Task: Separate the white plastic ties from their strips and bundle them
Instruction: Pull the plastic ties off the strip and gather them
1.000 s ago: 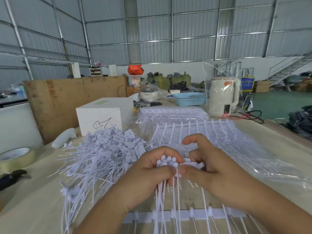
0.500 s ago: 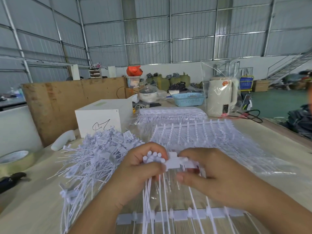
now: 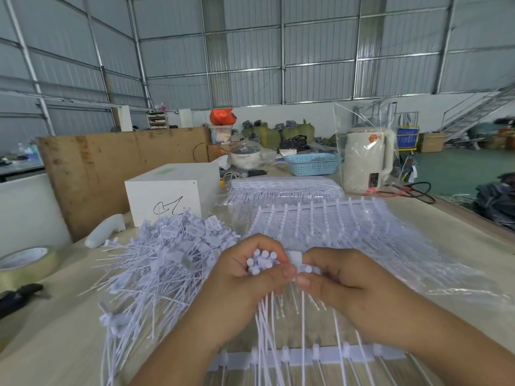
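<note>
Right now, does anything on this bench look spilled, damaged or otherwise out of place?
Nothing looks damaged. The loose pile of separated ties lies criss-crossed and fanned out over the table left of the hands, not bundled. The left hand grips a small bunch of ties; the right hand pinches the strip end.

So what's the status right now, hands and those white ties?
Left hand grips a bunch of ties. Right hand pinches the next tie's head. Loose pile lies left; nothing blocking.
</note>
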Tool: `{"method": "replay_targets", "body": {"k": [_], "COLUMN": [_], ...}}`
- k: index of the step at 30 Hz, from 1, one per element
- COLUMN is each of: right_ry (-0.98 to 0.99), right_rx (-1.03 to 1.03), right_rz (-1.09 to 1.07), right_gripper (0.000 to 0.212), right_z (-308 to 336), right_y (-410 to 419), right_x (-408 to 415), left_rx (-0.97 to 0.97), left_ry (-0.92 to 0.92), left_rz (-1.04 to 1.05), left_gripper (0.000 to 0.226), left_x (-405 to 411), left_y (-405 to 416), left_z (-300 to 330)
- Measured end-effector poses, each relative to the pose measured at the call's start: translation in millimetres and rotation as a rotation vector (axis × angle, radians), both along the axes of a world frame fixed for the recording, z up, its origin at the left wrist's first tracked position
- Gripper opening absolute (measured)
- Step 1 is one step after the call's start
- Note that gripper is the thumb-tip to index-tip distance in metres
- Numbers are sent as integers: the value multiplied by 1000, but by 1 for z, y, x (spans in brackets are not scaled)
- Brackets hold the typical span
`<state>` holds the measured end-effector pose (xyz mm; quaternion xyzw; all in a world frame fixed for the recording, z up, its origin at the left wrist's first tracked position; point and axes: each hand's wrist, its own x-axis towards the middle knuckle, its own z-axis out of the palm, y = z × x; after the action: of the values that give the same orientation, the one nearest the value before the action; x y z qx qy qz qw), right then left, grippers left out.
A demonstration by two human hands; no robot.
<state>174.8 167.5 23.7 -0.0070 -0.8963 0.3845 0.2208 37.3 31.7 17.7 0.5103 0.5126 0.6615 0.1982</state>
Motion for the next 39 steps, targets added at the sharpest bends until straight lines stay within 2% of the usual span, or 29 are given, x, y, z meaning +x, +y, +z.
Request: {"method": "replay_targets", "body": {"k": [2, 6, 8, 12, 15, 17, 19, 21, 24, 34, 39], "right_ry": [24, 163, 229, 364, 450, 390, 236, 123, 85, -15, -65], "right_rx": [2, 140, 111, -2, -56, -146, -207, -157, -83, -17, 80], "right_rz": [-27, -214, -273, -359, -423, -317, -158, -72, -29, 37, 31], "right_gripper": [18, 21, 21, 21, 18, 3, 29, 49, 58, 78, 72], "right_z": [0, -3, -5, -5, 5, 7, 2, -5, -9, -5, -6], "right_y": [-1, -11, -19, -27, -15, -7, -4, -3, -1, 0, -7], "right_x": [-1, -6, -11, -17, -9, -4, -3, -6, -8, -4, 1], "left_rx": [34, 96, 136, 163, 106, 26, -62, -98, -112, -114, -118], "left_ry": [-16, -59, -143, -288, -384, -352, -210, -91, -67, -36, 27], "left_rz": [63, 233, 275, 325, 371, 279, 147, 27, -81, -208, -136], "left_gripper": [12, 15, 19, 9, 22, 18, 15, 20, 15, 14, 9], "left_x": [3, 11, 17, 20, 2, -7, -6, -1, 5, 9, 7], "left_y": [2, 10, 15, 15, 8, 2, 0, 0, -3, -1, 0], "left_z": [1, -3, -4, -5, -3, 2, 5, 3, 6, 4, 2]}}
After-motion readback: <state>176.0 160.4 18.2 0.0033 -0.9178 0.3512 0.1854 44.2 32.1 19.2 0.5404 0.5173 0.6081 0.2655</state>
